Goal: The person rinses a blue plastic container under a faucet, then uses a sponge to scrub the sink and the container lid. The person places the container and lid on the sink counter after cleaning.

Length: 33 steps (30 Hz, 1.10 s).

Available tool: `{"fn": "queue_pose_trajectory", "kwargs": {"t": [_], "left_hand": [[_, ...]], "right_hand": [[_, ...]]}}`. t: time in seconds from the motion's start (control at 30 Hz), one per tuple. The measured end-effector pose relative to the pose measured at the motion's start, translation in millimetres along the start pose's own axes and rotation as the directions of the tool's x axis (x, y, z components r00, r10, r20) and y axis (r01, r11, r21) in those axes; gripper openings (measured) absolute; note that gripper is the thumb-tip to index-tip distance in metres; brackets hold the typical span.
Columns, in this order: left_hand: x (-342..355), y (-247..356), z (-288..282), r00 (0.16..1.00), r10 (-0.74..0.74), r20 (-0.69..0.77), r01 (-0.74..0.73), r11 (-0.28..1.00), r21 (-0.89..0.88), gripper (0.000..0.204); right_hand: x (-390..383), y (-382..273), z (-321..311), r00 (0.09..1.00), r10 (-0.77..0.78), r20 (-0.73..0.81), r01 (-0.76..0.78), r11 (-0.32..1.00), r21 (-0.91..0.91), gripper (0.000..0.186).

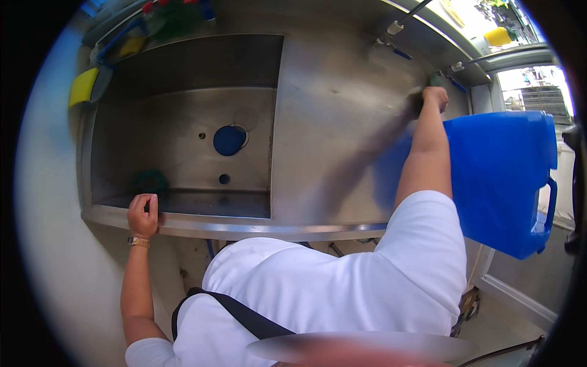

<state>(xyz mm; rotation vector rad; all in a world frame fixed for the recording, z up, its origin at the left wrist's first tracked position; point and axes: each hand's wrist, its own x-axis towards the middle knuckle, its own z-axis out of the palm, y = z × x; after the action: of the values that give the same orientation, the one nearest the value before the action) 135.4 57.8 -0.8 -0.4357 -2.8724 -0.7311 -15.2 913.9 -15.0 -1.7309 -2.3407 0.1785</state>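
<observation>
The right hand (pixel 435 96) reaches far across the steel worktop (pixel 330 122), grip pressed around a dark-green scrubber (pixel 435 79); the left hand (pixel 142 215) clutches the sink (pixel 183 147) edge. So stretched, the scrubber may slip from the grip or an elbow knock the blue jug (pixel 501 177).

A single head-worn fisheye view looks steeply down from close above the person's white-shirted torso (pixel 330 287) onto the stainless steel sink unit (pixel 330 122), its edges bending.
</observation>
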Motion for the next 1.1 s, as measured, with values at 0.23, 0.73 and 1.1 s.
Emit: {"fn": "queue_pose_trajectory", "kwargs": {"t": [0.23,0.73,1.1], "left_hand": [[1.9,-0.6,3.3,0.999,-0.016,0.036,0.016,1.0,0.004,0.01],[0.4,-3.9,3.6,0.998,-0.03,0.06,0.033,0.999,-0.038,0.01],[3.2,-1.6,3.8,0.999,0.002,0.035,0.0,0.999,-0.044,0.011]], "right_hand": [[-64.7,-59.2,30.6,0.873,-0.488,-0.02,0.487,0.873,-0.021,0.037],[-3.2,-4.2,-17.2,0.975,-0.005,0.221,0.116,0.863,-0.491,0.043],[-119.1,-10.1,-49.7,0.853,-0.339,0.397,0.446,0.869,-0.214,0.042]]}}
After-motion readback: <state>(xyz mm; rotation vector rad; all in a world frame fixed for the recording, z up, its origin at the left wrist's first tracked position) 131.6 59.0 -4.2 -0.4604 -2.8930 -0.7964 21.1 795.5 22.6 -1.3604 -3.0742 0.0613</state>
